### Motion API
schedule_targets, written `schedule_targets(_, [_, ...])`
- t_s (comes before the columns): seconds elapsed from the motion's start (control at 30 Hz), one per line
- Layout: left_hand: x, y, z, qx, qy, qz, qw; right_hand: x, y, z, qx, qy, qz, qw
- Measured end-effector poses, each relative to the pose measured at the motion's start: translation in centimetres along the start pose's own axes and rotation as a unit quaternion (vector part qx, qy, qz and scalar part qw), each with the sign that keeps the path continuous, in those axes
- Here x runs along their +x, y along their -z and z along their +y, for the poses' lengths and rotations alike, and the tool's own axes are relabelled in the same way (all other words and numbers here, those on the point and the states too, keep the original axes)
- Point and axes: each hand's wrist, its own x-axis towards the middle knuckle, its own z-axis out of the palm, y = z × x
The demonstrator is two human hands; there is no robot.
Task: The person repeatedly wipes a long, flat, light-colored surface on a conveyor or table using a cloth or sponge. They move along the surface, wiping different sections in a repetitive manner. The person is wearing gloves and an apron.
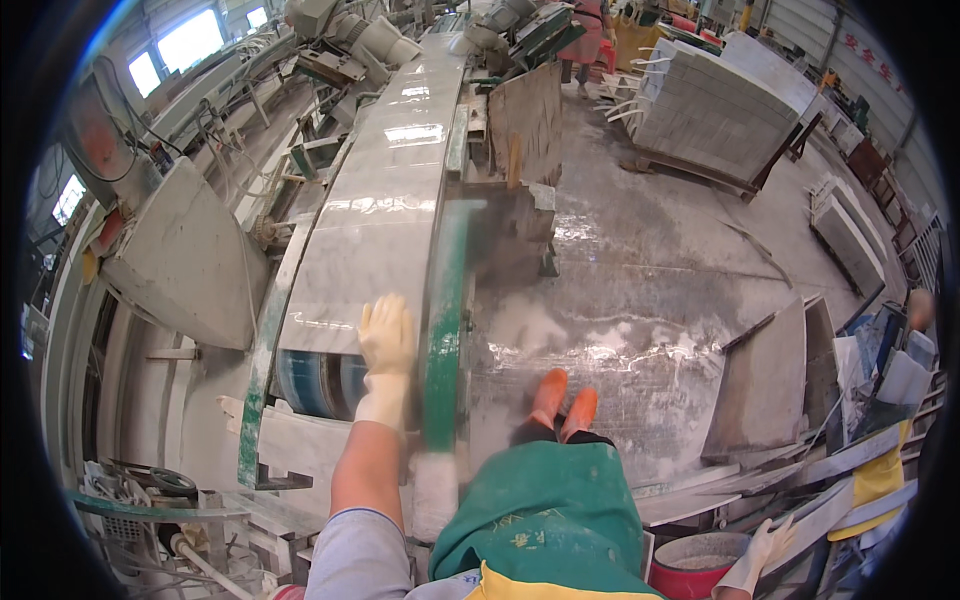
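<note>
My left hand (387, 335), in a cream rubber glove, lies flat with outstretched fingers at the near right corner of a pale, wet stone slab (365, 255). That slab rests on a long conveyor with green side rails (446, 340). Just beyond its near edge a blue roller or belt (305, 382) shows. At the lower right, my right hand (768, 548), gloved alike, has its fingers apart beside a red bucket (690, 572) of greyish content. It is close to some long pale strips (815, 525); whether it touches them is unclear.
Machine heads (375, 40) stand over the conveyor's far end. A stack of pale slabs (705, 110) sits on a pallet at the far right. Boards (760, 385) lean on the right, above the wet floor (620, 340). Another person (585, 40) stands far back.
</note>
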Motion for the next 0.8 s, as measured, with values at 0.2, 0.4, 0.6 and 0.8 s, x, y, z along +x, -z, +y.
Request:
schedule_targets(0.2, [0.2,-0.3,0.0,-0.008,0.018,-0.008,1.0,-0.4,0.6,-0.4,0.041,-0.011,-0.019,0.999])
schedule_targets(0.4, [0.2,-0.6,-0.2,-0.01,0.026,-0.008,1.0,-0.9,0.1,-0.3,0.033,0.001,0.006,0.999])
schedule_targets(0.6, [0.5,-0.7,-0.2,-0.014,0.029,-0.006,0.999,1.1,0.5,2.1,0.192,-0.024,-0.012,0.981])
schedule_targets(0.8, [0.6,-0.7,-0.3,-0.008,0.019,-0.003,1.0,2.2,2.7,2.0,0.08,-0.259,-0.16,0.949])
